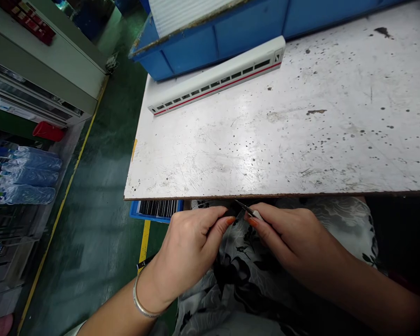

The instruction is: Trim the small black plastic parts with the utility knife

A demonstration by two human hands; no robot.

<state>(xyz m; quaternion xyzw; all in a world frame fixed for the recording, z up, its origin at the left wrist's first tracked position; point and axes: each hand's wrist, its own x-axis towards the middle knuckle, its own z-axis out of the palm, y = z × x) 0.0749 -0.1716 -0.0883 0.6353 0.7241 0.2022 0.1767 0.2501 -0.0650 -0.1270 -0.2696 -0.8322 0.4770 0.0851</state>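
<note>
In the head view, my left hand [192,245] is closed, thumb against fingers, on a small black piece [232,213] whose shape I cannot make out. Across from it my right hand [293,233] grips a craft knife [248,210] with a pale handle, and its thin pointed blade reaches toward the black piece. Both hands are over my lap, just below the front edge of the white table [265,163]. Farther back on that table lies a white model train car body [213,84] with dark windows and a red stripe.
A large blue bin [196,51] with a white ridged sheet [185,16] stands behind the train body. Below the table's left corner is a blue tray [134,211] of dark, closely packed pieces. Wrapped bottles [35,175] and a red bucket [49,131] are at far left.
</note>
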